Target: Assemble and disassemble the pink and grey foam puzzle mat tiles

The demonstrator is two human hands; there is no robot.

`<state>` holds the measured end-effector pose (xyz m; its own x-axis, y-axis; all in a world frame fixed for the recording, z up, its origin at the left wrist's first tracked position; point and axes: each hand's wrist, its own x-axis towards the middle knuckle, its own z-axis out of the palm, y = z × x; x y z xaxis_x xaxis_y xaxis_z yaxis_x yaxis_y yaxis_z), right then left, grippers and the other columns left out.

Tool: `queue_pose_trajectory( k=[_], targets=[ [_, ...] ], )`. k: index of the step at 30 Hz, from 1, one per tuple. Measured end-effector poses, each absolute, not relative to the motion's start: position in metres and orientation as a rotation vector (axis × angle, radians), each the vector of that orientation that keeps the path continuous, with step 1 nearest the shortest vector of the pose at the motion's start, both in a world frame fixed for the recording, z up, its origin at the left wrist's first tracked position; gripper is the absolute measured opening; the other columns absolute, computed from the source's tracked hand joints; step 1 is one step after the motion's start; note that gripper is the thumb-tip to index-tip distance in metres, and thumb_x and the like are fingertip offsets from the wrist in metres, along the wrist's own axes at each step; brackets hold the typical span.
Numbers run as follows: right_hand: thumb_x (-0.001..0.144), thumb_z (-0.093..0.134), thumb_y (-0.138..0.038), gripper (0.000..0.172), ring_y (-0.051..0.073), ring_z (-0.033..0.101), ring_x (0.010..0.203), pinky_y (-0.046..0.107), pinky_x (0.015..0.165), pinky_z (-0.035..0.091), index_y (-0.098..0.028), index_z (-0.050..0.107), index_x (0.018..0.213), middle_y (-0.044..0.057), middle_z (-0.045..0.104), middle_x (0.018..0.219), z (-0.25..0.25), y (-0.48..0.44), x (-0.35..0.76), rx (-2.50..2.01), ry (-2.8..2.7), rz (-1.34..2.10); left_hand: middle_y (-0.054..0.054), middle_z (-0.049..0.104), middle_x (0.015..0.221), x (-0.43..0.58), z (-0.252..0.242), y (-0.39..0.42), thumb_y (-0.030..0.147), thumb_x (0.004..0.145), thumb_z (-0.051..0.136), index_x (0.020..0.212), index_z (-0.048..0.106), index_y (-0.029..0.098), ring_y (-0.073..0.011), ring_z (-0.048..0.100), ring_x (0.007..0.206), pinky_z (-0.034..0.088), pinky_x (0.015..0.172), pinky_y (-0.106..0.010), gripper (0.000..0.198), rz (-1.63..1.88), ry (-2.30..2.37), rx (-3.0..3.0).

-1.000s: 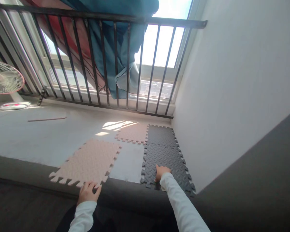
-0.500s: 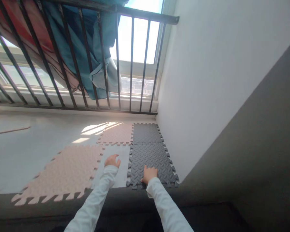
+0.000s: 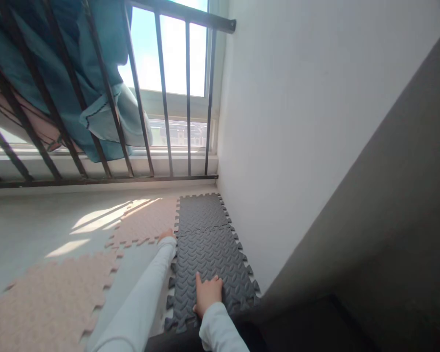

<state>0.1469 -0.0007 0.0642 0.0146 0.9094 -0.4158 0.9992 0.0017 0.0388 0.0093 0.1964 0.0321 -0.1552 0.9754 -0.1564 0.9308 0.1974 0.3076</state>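
Observation:
My left hand [image 3: 166, 234] reaches to the corner where the far pink foam tile [image 3: 150, 217] meets the dark tiles. Its fingers point away from me and are mostly hidden behind the back of the hand. My right hand [image 3: 209, 294] rests on the near dark grey foam tile [image 3: 209, 254], with its index finger stretched forward and its thumb out to the side. Beyond lies a far dark foam tile [image 3: 200, 212], edge to edge with the near one. Another pink foam tile [image 3: 55, 298] lies at the lower left, apart from the dark tiles.
A white wall [image 3: 278, 122] rises along the right side of the dark tiles. Black railing bars [image 3: 161, 93] stand at the back before a window, with blue and pink cloth [image 3: 106, 117] hanging there. Pale floor [image 3: 132, 266] shows between the near tiles.
My left hand has moved forward to the joint between the pink and dark tiles. My right hand stays on the near dark tile. The view has turned right and come closer.

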Motion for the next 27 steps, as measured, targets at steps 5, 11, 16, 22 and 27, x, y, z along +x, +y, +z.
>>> queue_pose_trajectory(
  k=[5,11,16,22,27],
  targets=[
    [0.062,0.068,-0.042,0.085,0.037,0.042,0.113,0.055,0.083,0.035,-0.029,0.025,0.134,0.015,0.059,0.11,0.068,0.001,0.144,1.995,1.924,-0.419,-0.017,0.063,0.1,0.011,0.036,0.206,0.023,0.073,0.047,0.094,0.063,0.016,-0.0271,0.059,0.093,0.046,0.07,-0.034,0.027,0.045,2.168,1.838],
    [0.07,0.061,-0.039,0.072,0.034,0.042,0.115,0.054,0.084,0.034,-0.029,0.028,0.132,0.015,0.058,0.112,0.074,0.001,0.144,1.987,1.903,-0.448,-0.02,0.058,0.107,0.011,0.07,0.218,0.025,0.077,0.042,0.097,0.064,0.013,-0.0266,0.058,0.093,0.045,0.073,-0.033,0.032,0.067,2.205,1.844],
    [0.067,0.063,-0.041,0.074,0.036,0.041,0.115,0.055,0.084,0.033,-0.029,0.03,0.131,0.014,0.058,0.112,0.076,-0.002,0.145,1.991,1.911,-0.438,-0.017,0.053,0.113,-0.007,0.111,0.23,0.028,0.082,0.036,0.11,0.057,0.014,-0.0234,0.055,0.098,0.042,0.078,-0.031,0.038,0.19,2.257,1.818],
    [0.066,0.064,-0.04,0.074,0.037,0.041,0.115,0.055,0.083,0.033,-0.029,0.031,0.131,0.014,0.059,0.111,0.075,-0.001,0.145,1.995,1.906,-0.434,-0.013,0.062,0.098,-0.056,0.163,0.246,0.024,0.075,0.046,0.098,0.063,0.012,-0.0245,0.052,0.099,0.041,0.084,-0.034,0.031,0.717,2.369,1.724],
    [0.066,0.064,-0.039,0.07,0.036,0.046,0.11,0.054,0.08,0.038,-0.029,0.034,0.129,0.013,0.06,0.109,0.075,0.003,0.144,2.012,1.904,-0.433,-0.008,0.064,0.094,-0.119,0.207,0.245,0.034,0.076,0.046,0.102,0.059,0.005,-0.0191,0.055,0.09,0.042,0.081,-0.031,0.041,1.11,2.398,1.516]
  ],
)
